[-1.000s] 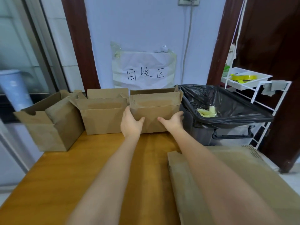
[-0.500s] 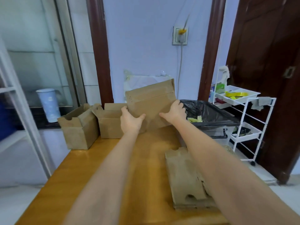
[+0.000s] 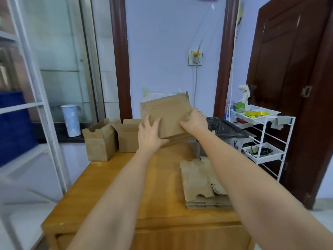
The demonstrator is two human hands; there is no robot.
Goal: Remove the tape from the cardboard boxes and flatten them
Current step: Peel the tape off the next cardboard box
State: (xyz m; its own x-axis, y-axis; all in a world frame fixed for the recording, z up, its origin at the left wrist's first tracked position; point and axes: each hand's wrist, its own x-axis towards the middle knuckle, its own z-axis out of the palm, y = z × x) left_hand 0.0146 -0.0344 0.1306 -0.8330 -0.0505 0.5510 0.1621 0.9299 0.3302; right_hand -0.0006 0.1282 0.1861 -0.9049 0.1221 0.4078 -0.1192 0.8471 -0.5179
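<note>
Lifted off the desk since a second ago, the brown corrugated cardboard box now hangs tilted in the air above the far end of the honey-coloured wooden desk, held between both hands.

Going from the left: a white metal shelf frame stands against glass panels, with a pale blue lidded tumbler on a dark ledge behind. Two open brown cardboard boxes sit side by side at the far left of the desk. The left hand clasps the held box's lower left corner, fingers spread on its face and thumb curled under the edge. The right hand grips the right side, fingers wrapped onto the face. Nearer and to the right, a stack of flattened brown cardboard lies on the desk. Beyond it are a bin lined with a black plastic bag and a white wire rack with trays.

Such a box looks light and fairly stiff, though its walls would buckle under a hard squeeze; holding near the corners and folds should give most control. I cannot make out any tape on it. The lacquered desk looks smooth, so cardboard may slide on it.
</note>
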